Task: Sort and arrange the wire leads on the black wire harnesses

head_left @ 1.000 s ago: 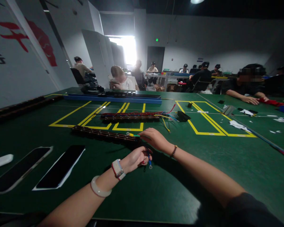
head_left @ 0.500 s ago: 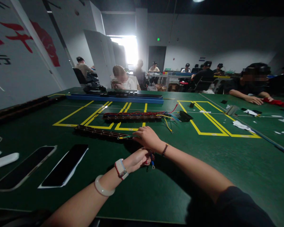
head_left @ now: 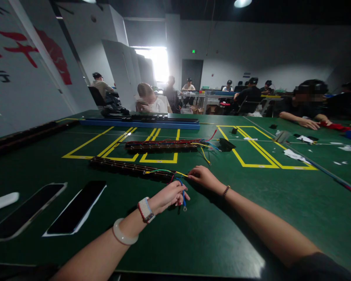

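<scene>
Now, yellow lead: its free end [head_left: 181, 174] is at the fingertips of the right hand [head_left: 204, 177], just right of the frame's centre; that hand has moved off the green lead.
Green lead [head_left: 160, 170]: let go since, lying over the dark strip [head_left: 125, 165], its yellow-sleeved ring end pointing left.
Right grip: narrow, thumb and fingers pinched on the yellow lead.
Left grip: the left hand [head_left: 168, 195], low centre, has its fingers partly curled with the blue lead [head_left: 184, 197] against them; whether they clamp it I can't tell from where I stand.
Dark strip: slanting across the middle of the frame on the green counter [head_left: 280, 195], its right end close to both hands.
Upshot: to my eye, the yellow and green leads now sit apart from the blue one, easier to tell from each other.
Nearby: a second bundle [head_left: 163, 146] lies just beyond; two phones lie lower left.
</scene>
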`<state>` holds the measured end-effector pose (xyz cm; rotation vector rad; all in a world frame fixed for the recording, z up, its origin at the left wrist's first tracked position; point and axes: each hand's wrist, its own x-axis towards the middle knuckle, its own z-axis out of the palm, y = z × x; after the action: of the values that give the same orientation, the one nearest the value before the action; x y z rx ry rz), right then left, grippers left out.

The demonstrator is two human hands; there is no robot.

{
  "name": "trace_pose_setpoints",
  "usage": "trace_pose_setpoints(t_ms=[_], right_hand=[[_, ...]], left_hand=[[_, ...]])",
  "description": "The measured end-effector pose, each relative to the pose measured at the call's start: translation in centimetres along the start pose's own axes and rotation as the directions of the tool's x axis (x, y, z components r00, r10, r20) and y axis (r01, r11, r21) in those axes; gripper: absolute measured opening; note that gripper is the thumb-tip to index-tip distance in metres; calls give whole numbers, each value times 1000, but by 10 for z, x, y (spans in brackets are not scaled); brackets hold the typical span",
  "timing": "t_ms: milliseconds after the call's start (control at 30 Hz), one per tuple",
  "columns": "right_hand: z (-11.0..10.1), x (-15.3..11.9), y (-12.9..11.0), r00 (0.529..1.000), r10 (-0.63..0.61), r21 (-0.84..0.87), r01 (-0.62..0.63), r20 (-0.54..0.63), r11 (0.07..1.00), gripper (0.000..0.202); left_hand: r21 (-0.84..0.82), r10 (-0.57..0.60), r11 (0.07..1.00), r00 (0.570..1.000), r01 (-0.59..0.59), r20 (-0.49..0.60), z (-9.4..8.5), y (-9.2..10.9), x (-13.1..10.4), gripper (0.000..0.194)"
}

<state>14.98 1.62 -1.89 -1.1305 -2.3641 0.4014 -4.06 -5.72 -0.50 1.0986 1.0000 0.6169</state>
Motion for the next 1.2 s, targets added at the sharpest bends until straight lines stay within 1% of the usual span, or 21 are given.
trace_pose_setpoints(t_ms=[100, 167, 267, 367, 400, 467, 567, 700, 767, 867, 967, 1033, 1133, 1200], right_hand=[[5, 0, 3, 999, 41, 119, -40, -8, 992, 16], [7, 0, 4, 998, 64, 180, -61, -12, 982, 17], [8, -1, 6, 996, 90, 255, -83, -16, 963, 19], [9, -3, 8, 994, 109, 299, -96, -26, 949, 20], [10, -3, 8, 993, 112, 303, -98, -28, 948, 20], [10, -3, 8, 993, 115, 301, -100, -32, 948, 20], [9, -3, 8, 993, 114, 288, -98, -38, 953, 18], [9, -4, 8, 992, 121, 264, -107, -38, 959, 16], [9, -4, 8, 991, 127, 264, -113, -36, 958, 16], [8, -3, 6, 991, 133, 249, -124, -19, 961, 16], [8, -3, 6, 992, 128, 233, -123, -8, 965, 15], [8, -2, 6, 994, 113, 231, -108, -7, 967, 15], [8, -2, 7, 995, 98, 230, -94, -6, 969, 15], [8, -2, 7, 996, 93, 231, -88, -8, 969, 15]], left_hand=[[201, 38, 979, 999, -30, -35, -6, 2, 0, 26], [364, 81, 930, 995, -54, -61, -9, 4, 0, 31], [595, 205, 797, 973, -102, -108, -13, 8, -3, 30], [740, 354, 657, 926, -144, -134, -14, 10, -7, 26], [762, 386, 629, 913, -156, -132, -14, 11, -8, 25], [777, 426, 601, 898, -188, -113, -13, 12, -9, 24], [801, 462, 549, 886, -241, -50, -16, 13, -9, 23], [843, 459, 440, 884, -309, 84, -24, 14, -7, 19], [852, 451, 405, 883, -331, 128, -28, 15, -6, 19], [843, 462, 416, 878, -340, 126, -30, 15, -6, 20], [828, 470, 446, 876, -341, 107, -28, 15, -7, 23], [824, 472, 443, 873, -353, 120, -27, 15, -7, 26], [834, 519, 398, 843, -383, 140, -26, 16, -8, 28], [863, 588, 356, 804, -359, 91, -26, 18, -8, 25]])
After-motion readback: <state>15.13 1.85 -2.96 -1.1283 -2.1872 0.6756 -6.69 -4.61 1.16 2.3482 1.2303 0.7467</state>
